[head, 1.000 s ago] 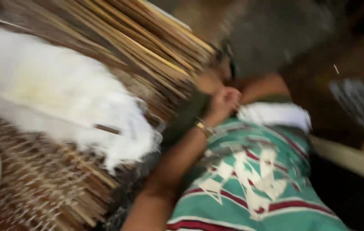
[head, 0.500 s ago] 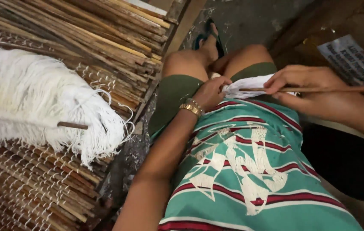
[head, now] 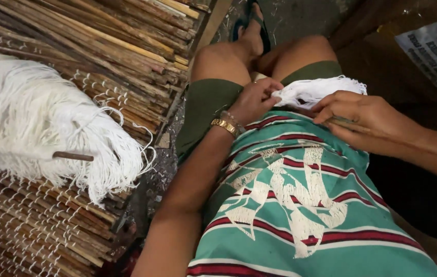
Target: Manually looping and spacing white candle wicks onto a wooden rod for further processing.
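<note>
White thread bundle, both hands pinching, on lap

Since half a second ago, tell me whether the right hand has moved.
Yes. The right hand has drawn back toward the body relative to the white thread bundle on the lap, while the left hand pinches that bundle.

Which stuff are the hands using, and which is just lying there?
In use:
left hand pinching white string bundle
right hand on the bundle, with a thin stick

Lying about:
big white string tuft on a stick
bamboo slat mat
printed paper
</note>
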